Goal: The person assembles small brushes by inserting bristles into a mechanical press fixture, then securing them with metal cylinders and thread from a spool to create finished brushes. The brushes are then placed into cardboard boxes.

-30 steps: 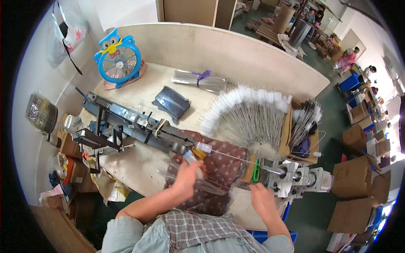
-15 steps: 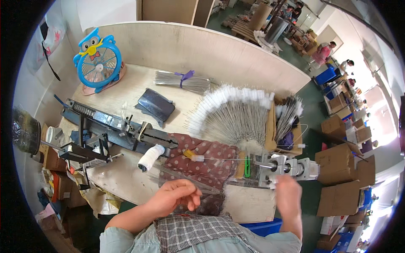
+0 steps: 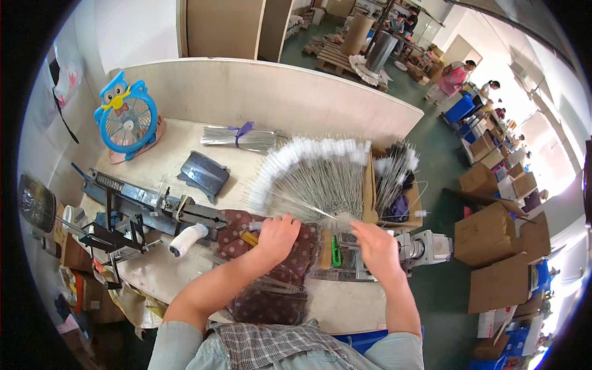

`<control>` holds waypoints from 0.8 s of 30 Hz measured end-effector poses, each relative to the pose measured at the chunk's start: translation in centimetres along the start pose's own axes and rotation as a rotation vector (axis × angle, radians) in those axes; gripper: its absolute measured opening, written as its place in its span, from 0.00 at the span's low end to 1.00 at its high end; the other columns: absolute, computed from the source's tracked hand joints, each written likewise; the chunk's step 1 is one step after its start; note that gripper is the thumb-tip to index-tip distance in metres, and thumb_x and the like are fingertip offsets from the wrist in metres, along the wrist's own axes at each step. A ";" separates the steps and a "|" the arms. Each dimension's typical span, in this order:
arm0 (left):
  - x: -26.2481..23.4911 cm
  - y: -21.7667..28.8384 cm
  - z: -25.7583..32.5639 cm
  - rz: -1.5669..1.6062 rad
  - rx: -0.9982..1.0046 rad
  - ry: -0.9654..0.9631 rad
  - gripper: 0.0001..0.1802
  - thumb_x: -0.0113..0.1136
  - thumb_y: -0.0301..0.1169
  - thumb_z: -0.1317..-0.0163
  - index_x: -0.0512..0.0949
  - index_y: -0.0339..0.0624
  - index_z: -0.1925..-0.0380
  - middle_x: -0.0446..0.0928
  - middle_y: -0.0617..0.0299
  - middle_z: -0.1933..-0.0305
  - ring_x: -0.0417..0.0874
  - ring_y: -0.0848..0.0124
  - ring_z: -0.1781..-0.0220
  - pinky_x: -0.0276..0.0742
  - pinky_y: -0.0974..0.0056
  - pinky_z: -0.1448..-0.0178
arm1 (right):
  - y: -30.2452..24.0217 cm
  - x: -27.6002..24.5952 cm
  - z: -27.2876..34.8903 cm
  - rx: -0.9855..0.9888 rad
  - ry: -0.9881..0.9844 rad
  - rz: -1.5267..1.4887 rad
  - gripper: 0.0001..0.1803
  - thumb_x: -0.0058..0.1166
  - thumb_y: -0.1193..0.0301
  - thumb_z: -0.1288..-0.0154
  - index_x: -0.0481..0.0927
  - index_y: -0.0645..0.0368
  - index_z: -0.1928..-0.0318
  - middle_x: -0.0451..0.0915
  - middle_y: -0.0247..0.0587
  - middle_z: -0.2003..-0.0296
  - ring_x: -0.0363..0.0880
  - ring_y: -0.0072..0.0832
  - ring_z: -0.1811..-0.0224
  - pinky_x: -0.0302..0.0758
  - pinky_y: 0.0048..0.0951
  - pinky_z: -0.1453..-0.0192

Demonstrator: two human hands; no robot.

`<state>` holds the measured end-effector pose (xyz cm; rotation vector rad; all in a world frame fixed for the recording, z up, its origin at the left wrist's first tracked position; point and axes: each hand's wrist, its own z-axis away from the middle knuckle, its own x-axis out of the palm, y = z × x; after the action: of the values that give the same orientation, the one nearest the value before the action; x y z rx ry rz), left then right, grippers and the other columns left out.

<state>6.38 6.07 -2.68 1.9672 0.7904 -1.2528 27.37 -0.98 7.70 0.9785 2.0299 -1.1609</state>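
My left hand (image 3: 279,237) is over the brown polka-dot cloth (image 3: 234,248), its fingers curled down. What they hold, if anything, is hidden. Beside it on the left are a small yellow piece (image 3: 249,238) and a short white bristle end. My right hand (image 3: 376,248) reaches left in front of the metal chuck machine (image 3: 425,248), fingers stretched out and slightly blurred. Just beyond its fingertips a thin wire (image 3: 320,212) shows as a pale streak, apart from the hand. Behind lies a fanned pile of white-tipped wire brushes (image 3: 320,176). A green clip-like part (image 3: 336,251) sits between the hands.
A black metal jig (image 3: 154,200) and a white wrapped roll (image 3: 188,239) stand at left. Further back are a blue owl-shaped fan (image 3: 128,123), a phone (image 3: 205,172) and a tied wire bundle (image 3: 240,137). A cardboard box (image 3: 370,194) holds more brushes. People work far right.
My left hand has moved forward onto the cloth near the yellow piece. My right hand has shifted left and forward from the chuck. The wire stretched to the chuck no longer shows there.
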 end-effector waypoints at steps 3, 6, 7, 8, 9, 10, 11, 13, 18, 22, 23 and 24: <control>0.8 -1.0 -1.5 -0.130 0.046 -0.072 0.11 0.57 0.26 0.53 0.74 0.44 0.67 0.73 0.59 0.67 0.79 0.62 0.65 0.74 0.57 0.63 | 1.1 2.7 -1.0 0.037 -0.031 0.091 0.10 0.56 0.70 0.43 0.81 0.52 0.59 0.80 0.43 0.71 0.78 0.42 0.70 0.75 0.38 0.65; -0.1 -2.6 -2.6 -0.227 0.073 0.036 0.12 0.58 0.28 0.51 0.76 0.44 0.64 0.74 0.60 0.65 0.79 0.62 0.65 0.74 0.57 0.61 | 0.8 2.7 -1.5 0.038 -0.289 0.009 0.08 0.58 0.64 0.44 0.84 0.49 0.64 0.80 0.42 0.72 0.78 0.40 0.68 0.75 0.38 0.63; -0.4 -3.4 -2.6 -0.255 0.089 0.150 0.12 0.58 0.28 0.50 0.78 0.44 0.63 0.75 0.60 0.64 0.79 0.62 0.65 0.74 0.57 0.60 | -0.3 1.4 -2.4 0.029 -0.429 -0.075 0.08 0.59 0.62 0.47 0.85 0.49 0.68 0.80 0.38 0.73 0.78 0.37 0.66 0.75 0.37 0.61; -1.3 -3.0 -2.4 -0.265 0.083 0.145 0.12 0.58 0.28 0.50 0.78 0.44 0.63 0.75 0.60 0.64 0.79 0.62 0.65 0.74 0.57 0.60 | -0.4 1.1 -2.7 0.022 -0.430 -0.086 0.08 0.59 0.62 0.47 0.85 0.49 0.68 0.80 0.38 0.73 0.78 0.37 0.66 0.75 0.37 0.61; -2.5 -2.3 -1.0 -0.127 0.064 0.175 0.12 0.59 0.28 0.49 0.79 0.43 0.62 0.76 0.59 0.63 0.79 0.61 0.64 0.74 0.57 0.60 | -0.5 1.1 -3.1 -0.025 -0.375 -0.092 0.08 0.59 0.62 0.47 0.85 0.49 0.68 0.80 0.36 0.74 0.77 0.36 0.66 0.75 0.36 0.62; -3.6 -1.2 0.6 0.026 0.058 0.193 0.12 0.60 0.28 0.48 0.80 0.43 0.61 0.77 0.59 0.61 0.80 0.61 0.63 0.75 0.57 0.60 | -0.6 1.2 -2.7 -0.047 -0.320 -0.093 0.08 0.59 0.62 0.47 0.85 0.49 0.68 0.80 0.34 0.75 0.77 0.35 0.67 0.75 0.35 0.62; -5.2 -0.8 2.7 0.175 0.052 0.187 0.12 0.61 0.27 0.48 0.80 0.42 0.61 0.78 0.57 0.60 0.80 0.59 0.62 0.76 0.58 0.59 | -1.6 1.7 -3.4 -0.116 -0.326 -0.077 0.07 0.59 0.64 0.47 0.85 0.49 0.69 0.80 0.31 0.75 0.76 0.32 0.67 0.74 0.33 0.62; -7.0 -0.9 6.8 0.324 0.031 0.170 0.12 0.62 0.26 0.48 0.80 0.41 0.61 0.79 0.56 0.59 0.81 0.58 0.60 0.77 0.59 0.58 | -3.3 4.5 -5.1 -0.213 -0.353 -0.156 0.06 0.58 0.64 0.47 0.84 0.50 0.70 0.80 0.31 0.75 0.76 0.32 0.66 0.74 0.33 0.62; -9.7 -1.9 12.1 0.771 -0.549 0.018 0.11 0.63 0.25 0.45 0.79 0.36 0.60 0.81 0.56 0.61 0.83 0.66 0.62 0.78 0.65 0.56 | -7.0 10.3 -7.2 -0.376 -0.410 -0.282 0.05 0.57 0.65 0.46 0.83 0.51 0.72 0.79 0.30 0.74 0.74 0.31 0.65 0.73 0.32 0.61; -9.3 -5.3 15.4 1.107 -0.789 0.086 0.10 0.60 0.27 0.41 0.79 0.34 0.61 0.81 0.58 0.63 0.82 0.71 0.64 0.77 0.66 0.57 | -9.3 13.4 -7.9 -0.356 -0.316 -0.242 0.04 0.58 0.67 0.48 0.82 0.52 0.72 0.78 0.30 0.74 0.74 0.32 0.64 0.73 0.32 0.61; -9.9 -5.9 15.5 1.229 -0.884 0.139 0.10 0.59 0.29 0.39 0.79 0.34 0.61 0.81 0.58 0.64 0.81 0.71 0.65 0.77 0.67 0.58 | -9.7 13.9 -7.9 -0.342 -0.274 -0.215 0.05 0.59 0.67 0.49 0.82 0.52 0.71 0.79 0.31 0.74 0.74 0.33 0.65 0.73 0.33 0.62; -10.4 -6.3 15.3 1.352 -0.977 0.190 0.10 0.57 0.30 0.38 0.79 0.34 0.62 0.81 0.59 0.65 0.81 0.72 0.66 0.77 0.68 0.59 | -10.2 14.2 -7.9 -0.342 -0.279 -0.201 0.05 0.59 0.67 0.49 0.82 0.52 0.71 0.79 0.31 0.74 0.74 0.33 0.65 0.73 0.33 0.62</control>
<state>-10.20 -3.73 0.70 1.2406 -0.0289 0.1578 10.11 6.79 4.64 0.4287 2.0384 -0.9431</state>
